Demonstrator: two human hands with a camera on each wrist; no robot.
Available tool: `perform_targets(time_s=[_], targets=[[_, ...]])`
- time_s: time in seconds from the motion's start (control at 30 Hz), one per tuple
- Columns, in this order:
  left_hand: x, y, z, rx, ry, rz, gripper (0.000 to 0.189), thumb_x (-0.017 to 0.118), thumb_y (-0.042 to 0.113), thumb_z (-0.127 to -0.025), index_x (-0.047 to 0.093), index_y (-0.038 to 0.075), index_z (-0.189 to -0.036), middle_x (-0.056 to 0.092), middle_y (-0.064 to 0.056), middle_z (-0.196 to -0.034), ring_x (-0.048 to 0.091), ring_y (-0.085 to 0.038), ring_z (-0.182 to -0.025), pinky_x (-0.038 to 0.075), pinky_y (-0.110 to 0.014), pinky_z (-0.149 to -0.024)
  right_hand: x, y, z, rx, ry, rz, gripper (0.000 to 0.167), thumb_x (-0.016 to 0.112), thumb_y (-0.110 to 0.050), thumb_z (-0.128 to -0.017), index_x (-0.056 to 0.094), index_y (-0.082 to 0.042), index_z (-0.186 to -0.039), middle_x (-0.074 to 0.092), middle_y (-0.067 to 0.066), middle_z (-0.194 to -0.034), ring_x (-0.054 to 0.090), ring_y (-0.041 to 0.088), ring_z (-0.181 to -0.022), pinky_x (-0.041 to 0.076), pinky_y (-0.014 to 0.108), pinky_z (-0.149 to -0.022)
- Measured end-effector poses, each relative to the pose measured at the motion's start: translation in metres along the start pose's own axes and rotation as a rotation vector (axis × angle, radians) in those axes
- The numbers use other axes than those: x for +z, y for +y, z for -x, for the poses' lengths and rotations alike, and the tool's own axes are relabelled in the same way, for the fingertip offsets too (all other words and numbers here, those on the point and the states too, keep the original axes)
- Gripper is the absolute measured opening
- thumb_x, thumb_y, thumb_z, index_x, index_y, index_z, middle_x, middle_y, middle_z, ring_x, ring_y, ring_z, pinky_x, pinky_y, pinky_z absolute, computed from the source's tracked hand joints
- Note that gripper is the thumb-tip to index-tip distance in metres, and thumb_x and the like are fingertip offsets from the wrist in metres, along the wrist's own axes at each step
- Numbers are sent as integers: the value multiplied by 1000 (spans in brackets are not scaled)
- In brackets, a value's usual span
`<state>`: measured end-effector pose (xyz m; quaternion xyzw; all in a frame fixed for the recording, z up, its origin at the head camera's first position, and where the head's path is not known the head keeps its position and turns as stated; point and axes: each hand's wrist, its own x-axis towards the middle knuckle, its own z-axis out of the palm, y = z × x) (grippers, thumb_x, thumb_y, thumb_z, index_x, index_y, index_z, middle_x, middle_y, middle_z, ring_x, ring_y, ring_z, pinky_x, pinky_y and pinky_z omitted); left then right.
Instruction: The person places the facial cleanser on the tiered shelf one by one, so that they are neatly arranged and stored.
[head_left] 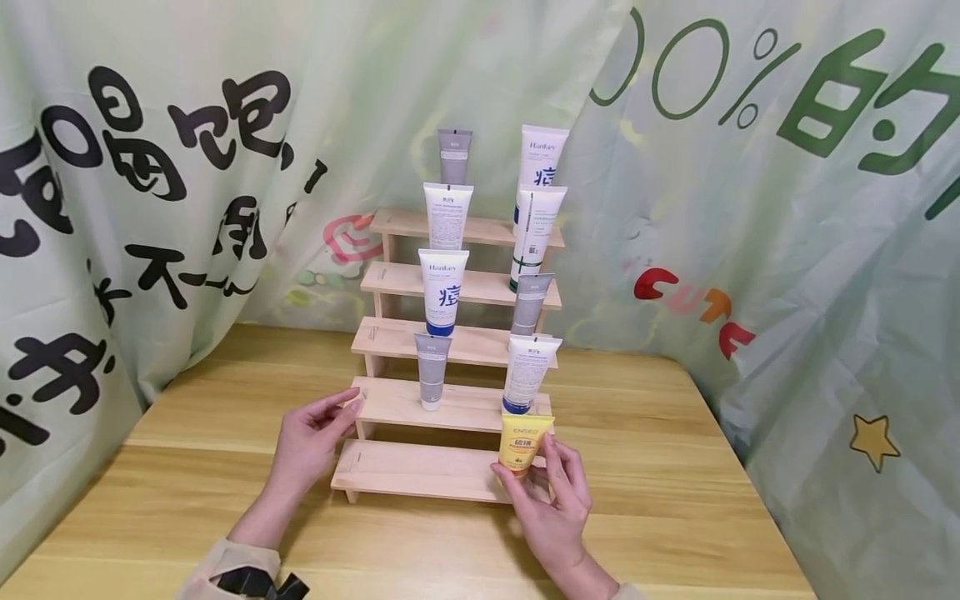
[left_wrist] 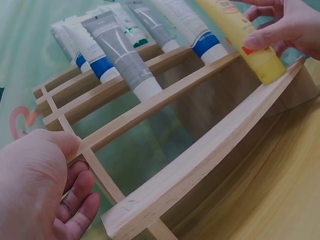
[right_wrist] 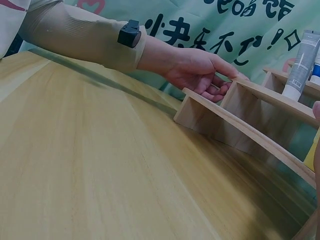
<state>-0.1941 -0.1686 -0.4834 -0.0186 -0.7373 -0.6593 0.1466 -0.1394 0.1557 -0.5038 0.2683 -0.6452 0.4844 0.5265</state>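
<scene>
A stepped wooden display rack [head_left: 420,471] stands on the table. My left hand [head_left: 313,437] pinches the left end of its second step from the bottom between thumb and fingers. With thumb and fingers my right hand [head_left: 551,504] holds a small yellow squeeze tube [head_left: 522,442], upright at the right end of the lowest step. In the left wrist view the yellow tube [left_wrist: 260,57] has its lower end at that step; I cannot tell whether it bears on it. Just behind stand a white tube with a blue cap [head_left: 528,375] and, to the left, a grey tube [head_left: 432,371].
Higher steps carry more tubes in two columns, among them a white one with blue lettering [head_left: 442,292], a grey one [head_left: 531,304] and a white one with a green band [head_left: 537,233]. A printed curtain [head_left: 600,275] hangs behind the wooden table [head_left: 637,500].
</scene>
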Motion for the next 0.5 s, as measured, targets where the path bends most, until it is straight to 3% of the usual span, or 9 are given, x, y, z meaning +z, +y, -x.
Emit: perform_targets(time_s=[0.17, 0.37, 0.5], targets=[[0, -1, -5, -19, -2, -42, 27, 81, 15, -97, 79, 3, -122, 73, -9, -86, 65, -14, -72, 60, -27, -66, -1, 6, 4, 5, 6, 17, 80, 95, -18, -82, 54, 15, -142, 58, 29, -106, 67, 19, -101, 62, 24, -69], [0, 0, -5, 38, -11, -118, 29, 80, 17, -98, 78, 1, -122, 73, -11, -84, 64, -18, -70, 54, -22, -60, -5, 4, 4, 22, -32, 70, 95, 96, -26, -81, 44, 17, -149, 61, 28, -111, 66, 19, -106, 61, 23, -73], [-3, 1, -3, 29, -4, -194, 39, 79, 30, -99, 76, 7, -130, 76, -10, -90, 70, -25, -77, 56, -22, -63, -8, -5, -3, 50, -59, 61, 105, 97, -25, -79, 35, 16, -154, 60, 31, -117, 66, 22, -108, 62, 26, -79]])
